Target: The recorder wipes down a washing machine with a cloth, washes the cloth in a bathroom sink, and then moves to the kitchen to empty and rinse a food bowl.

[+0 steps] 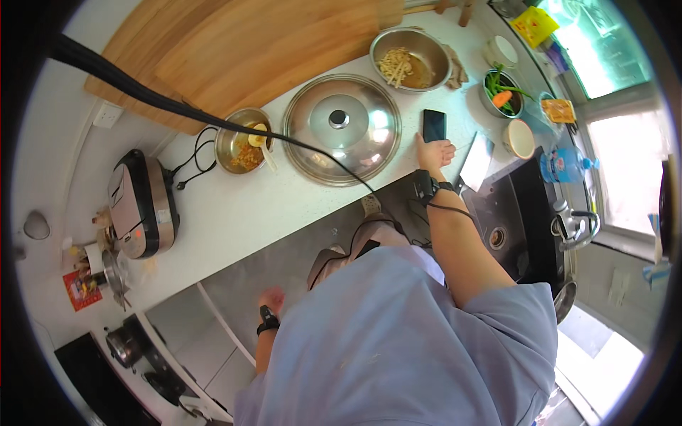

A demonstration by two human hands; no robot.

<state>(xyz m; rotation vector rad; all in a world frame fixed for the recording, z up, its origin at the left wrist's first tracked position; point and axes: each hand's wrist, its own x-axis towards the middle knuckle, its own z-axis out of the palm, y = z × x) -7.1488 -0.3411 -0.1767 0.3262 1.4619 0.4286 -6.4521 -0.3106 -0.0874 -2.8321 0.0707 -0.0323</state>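
Note:
My right hand [436,153] is at the counter's front edge, just below a black smartphone [435,125] lying flat. Its thumb stands apart from the loosely curled fingers, and nothing shows in its grasp. Whether it touches the phone's lower end is unclear. To the right of it lies a cleaver [477,160] with a broad metal blade. A large domed lid [341,154] with a black knob is on the left. My left hand [273,299] hangs low beside my body, blurred and apart from the counter; its fingers cannot be made out.
Behind the lid, a steel bowl [434,50] holds pale food strips. Another steel bowl [226,144] contains chopped food and a spoon. Green vegetables and a carrot piece fill a smaller bowl [489,98]. A rice cooker [141,205] stands left; a sink [485,213] is right. Cables cross the view.

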